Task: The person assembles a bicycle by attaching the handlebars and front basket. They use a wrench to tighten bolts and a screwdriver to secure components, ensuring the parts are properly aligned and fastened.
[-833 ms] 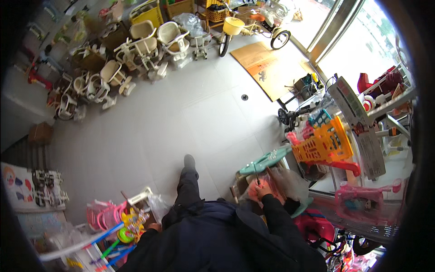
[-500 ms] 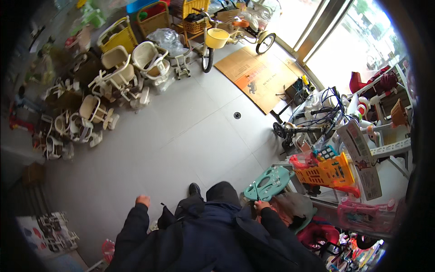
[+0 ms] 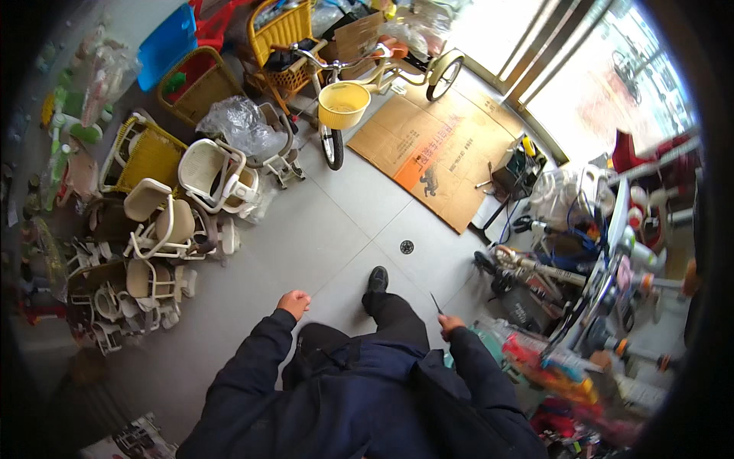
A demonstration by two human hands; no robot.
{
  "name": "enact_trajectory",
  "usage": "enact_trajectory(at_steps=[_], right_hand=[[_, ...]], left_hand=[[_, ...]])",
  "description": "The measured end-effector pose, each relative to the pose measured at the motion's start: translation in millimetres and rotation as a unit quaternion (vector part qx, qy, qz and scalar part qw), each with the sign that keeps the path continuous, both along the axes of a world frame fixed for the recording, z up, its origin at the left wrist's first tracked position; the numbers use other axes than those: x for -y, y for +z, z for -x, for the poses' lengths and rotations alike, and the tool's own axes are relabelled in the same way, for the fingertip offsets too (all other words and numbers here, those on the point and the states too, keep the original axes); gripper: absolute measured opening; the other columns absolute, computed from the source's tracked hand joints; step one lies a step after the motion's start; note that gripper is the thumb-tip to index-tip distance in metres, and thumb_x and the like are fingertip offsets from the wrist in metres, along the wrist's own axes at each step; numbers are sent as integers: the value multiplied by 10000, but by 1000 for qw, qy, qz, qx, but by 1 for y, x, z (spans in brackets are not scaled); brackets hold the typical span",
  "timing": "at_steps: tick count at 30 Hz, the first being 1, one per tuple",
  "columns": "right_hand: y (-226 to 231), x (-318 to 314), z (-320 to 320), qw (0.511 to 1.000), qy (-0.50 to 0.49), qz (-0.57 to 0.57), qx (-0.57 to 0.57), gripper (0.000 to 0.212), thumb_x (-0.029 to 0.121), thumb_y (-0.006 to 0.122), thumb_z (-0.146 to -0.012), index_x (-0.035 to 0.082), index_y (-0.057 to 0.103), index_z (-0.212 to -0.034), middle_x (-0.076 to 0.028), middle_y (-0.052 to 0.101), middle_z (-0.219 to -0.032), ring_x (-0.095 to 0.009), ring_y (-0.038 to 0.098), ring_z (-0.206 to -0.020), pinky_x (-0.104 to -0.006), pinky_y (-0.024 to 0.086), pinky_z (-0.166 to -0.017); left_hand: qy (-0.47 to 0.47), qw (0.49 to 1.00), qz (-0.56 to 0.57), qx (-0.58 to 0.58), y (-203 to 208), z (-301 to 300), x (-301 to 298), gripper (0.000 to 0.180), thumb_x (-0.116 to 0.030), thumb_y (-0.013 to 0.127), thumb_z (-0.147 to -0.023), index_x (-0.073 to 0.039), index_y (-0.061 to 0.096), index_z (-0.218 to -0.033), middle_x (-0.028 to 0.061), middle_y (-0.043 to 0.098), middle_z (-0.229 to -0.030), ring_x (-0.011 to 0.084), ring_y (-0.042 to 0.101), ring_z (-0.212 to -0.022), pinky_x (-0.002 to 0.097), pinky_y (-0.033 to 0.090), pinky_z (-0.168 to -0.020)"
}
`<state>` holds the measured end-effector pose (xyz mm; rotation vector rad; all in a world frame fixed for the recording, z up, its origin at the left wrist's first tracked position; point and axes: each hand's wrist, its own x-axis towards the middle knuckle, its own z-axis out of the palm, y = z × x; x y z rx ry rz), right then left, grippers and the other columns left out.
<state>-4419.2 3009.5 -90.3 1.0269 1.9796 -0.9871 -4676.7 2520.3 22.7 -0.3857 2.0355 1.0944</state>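
My right hand (image 3: 450,325) is closed around a thin, dark, pointed tool (image 3: 436,304). Its tip points forward and slightly left; its exact kind is too small to make out. In front of my left thigh, my left hand (image 3: 294,304) hangs over the grey floor with its fingers curled in, and nothing shows in it. Between the two hands, one black shoe (image 3: 378,280) is out ahead on the tiles. Neither hand touches the goods around me.
A tricycle with a yellow basket (image 3: 343,105) stands ahead beside a flat cardboard sheet (image 3: 447,153). Child seats (image 3: 157,213) crowd the left. Scooters and bike parts (image 3: 535,268) line the right. A round drain (image 3: 407,247) sits in the floor; glass doors (image 3: 527,46) are at the far right.
I have stepped forward, so the tricycle, cardboard and seats are nearer. My left hand has swung forward and inward. The thin tool now shows clearly in my right hand.
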Motion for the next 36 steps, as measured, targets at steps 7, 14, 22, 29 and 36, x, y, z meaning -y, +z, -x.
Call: enact_trajectory(at_steps=[7,14,22,29,36], right_hand=[[183,96,383,946,193,235,-109,369,389,586,-974,28,663,-986,-106,674,-775,-231,644,-695,-376,527,-691],[182,215,582,893,266,281,-229,336,349,594,-992,31,679,-1064,-49,682,-825,-149,626,-701,-311,526,-679],[-49,225,816,834,523,-25,-171,304,355,560,-949,87,699,-920,-141,705,-970,-379,673,-906,-484,544,-775],[-331,270,968,879,412,-84,-224,272,310,604,-899,46,666,-910,-239,690,-835,-414,686,-884,-518,545,-735],[-492,307,1032,808,479,-246,-239,230,224,551,-905,60,664,-1020,-228,671,-1034,-392,674,-931,-498,536,-798]], left_hand=[[58,956,-275,80,56,152,-111,613,-419,603,-980,31,482,-1378,174,625,-1248,239,606,-1140,341,526,-903],[225,899,-376,-15,13,349,-91,418,-395,449,-1050,-14,611,-1113,118,679,-802,204,663,-727,308,539,-679],[139,983,-33,-118,-160,422,-24,239,-295,645,-912,-58,658,-939,84,643,-708,216,618,-619,370,494,-615],[68,995,-72,22,-229,431,-51,321,-351,644,-924,-99,653,-1124,124,715,-828,308,698,-739,391,557,-691],[77,956,-148,240,-210,505,-14,430,-407,593,-964,-121,591,-1286,146,712,-900,301,710,-837,415,550,-739]])
